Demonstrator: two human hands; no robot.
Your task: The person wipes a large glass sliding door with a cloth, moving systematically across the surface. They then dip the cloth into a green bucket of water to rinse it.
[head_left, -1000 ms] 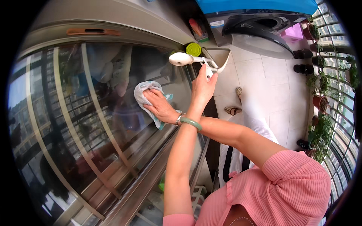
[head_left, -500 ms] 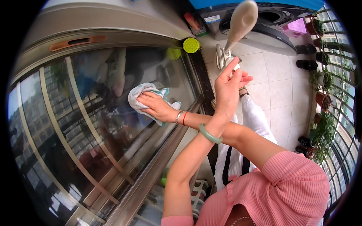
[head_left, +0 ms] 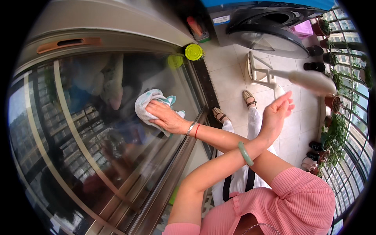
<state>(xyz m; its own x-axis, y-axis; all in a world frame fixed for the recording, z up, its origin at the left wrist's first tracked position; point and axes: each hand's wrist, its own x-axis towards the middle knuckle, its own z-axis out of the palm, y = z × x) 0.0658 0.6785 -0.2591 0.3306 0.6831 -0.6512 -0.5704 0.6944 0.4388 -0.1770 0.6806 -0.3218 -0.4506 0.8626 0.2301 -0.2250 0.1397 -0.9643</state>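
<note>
My right hand [head_left: 168, 118] presses a bunched white cloth with teal edging [head_left: 145, 102] onto the dark glass pane [head_left: 113, 137] of a sliding door. Its fingers lie over the folds. My left arm crosses over the right one, and my left hand [head_left: 274, 117] is at the right with its fingers closed around the white end of a squeegee-like tool [head_left: 309, 81]. That tool has a thick rounded body, blurred by motion, and a wide framed head held above the floor tiles. Just what the left fingertips grip is partly hidden.
A yellow-green lidded container [head_left: 194, 52] stands by the door frame's corner. Ahead is a washing machine with its round door [head_left: 270, 41] swung out. Potted plants [head_left: 335, 135] and shoes [head_left: 313, 150] line the railing at the right. A pink bin [head_left: 302, 29] sits beyond.
My left hand has swung right and down, and the white tool has turned from pointing away to pointing right. My right hand and the cloth have shifted only slightly.
</note>
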